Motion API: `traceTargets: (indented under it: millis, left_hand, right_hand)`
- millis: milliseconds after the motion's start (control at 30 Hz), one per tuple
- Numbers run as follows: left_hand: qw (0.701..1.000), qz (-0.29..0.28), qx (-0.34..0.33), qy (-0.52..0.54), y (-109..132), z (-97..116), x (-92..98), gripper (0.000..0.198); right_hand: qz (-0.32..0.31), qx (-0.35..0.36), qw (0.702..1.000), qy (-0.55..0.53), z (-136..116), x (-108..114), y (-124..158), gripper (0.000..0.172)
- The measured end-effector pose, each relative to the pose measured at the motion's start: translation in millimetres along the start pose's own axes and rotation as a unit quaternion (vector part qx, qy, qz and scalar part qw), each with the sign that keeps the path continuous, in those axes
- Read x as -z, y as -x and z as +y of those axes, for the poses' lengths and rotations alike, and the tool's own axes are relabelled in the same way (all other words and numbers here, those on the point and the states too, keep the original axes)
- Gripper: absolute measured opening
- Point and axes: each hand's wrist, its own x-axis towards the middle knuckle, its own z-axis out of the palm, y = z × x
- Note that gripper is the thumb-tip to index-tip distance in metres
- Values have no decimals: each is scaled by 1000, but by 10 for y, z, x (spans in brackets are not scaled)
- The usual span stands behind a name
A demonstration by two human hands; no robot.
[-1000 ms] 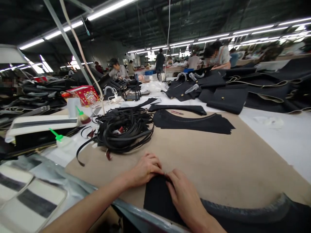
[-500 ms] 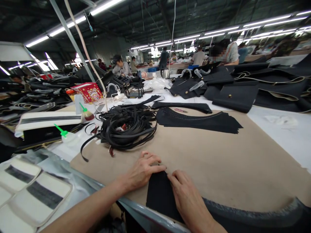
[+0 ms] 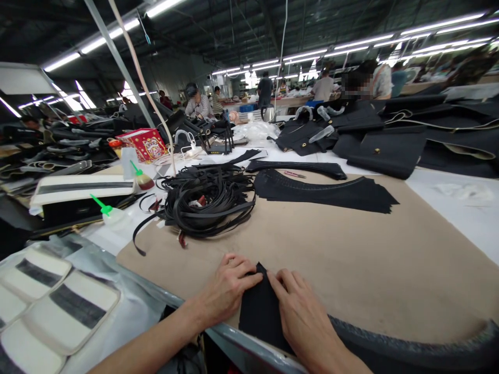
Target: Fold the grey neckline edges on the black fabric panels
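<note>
A black strip of fabric or leather (image 3: 260,314) lies at the table's near edge, its pointed far end showing between my hands. My left hand (image 3: 230,283) grips the left side of that end, thumb stretched along the top and fingers curled beyond it. Against the right edge, my right hand (image 3: 300,304) presses with its fingertips, the fingers bent close together. The tips of both hands nearly meet at the point. A long curved black piece (image 3: 421,343) with a rough grey edge runs out to the right from beneath my right forearm.
Beyond my hands sit a coil of black straps (image 3: 206,202) and a stack of curved black pieces (image 3: 323,195) on brown board (image 3: 351,254). Green-tipped bottles (image 3: 113,214) stand left, near white panels (image 3: 78,306). Black bag parts (image 3: 382,148) pile up behind; people work farther back.
My left hand has drawn slightly nearer to me, and the strip's pointed far end now shows between my hands. The whole view has shifted a little.
</note>
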Motion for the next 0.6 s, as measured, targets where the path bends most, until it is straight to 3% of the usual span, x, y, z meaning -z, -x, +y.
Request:
traceTargets:
  millis: [600]
  left_hand:
    - [1000, -16, -4, -26, 107, -29, -23, 39]
  right_hand:
    - [-28, 24, 988, 148, -168, 79, -177, 54]
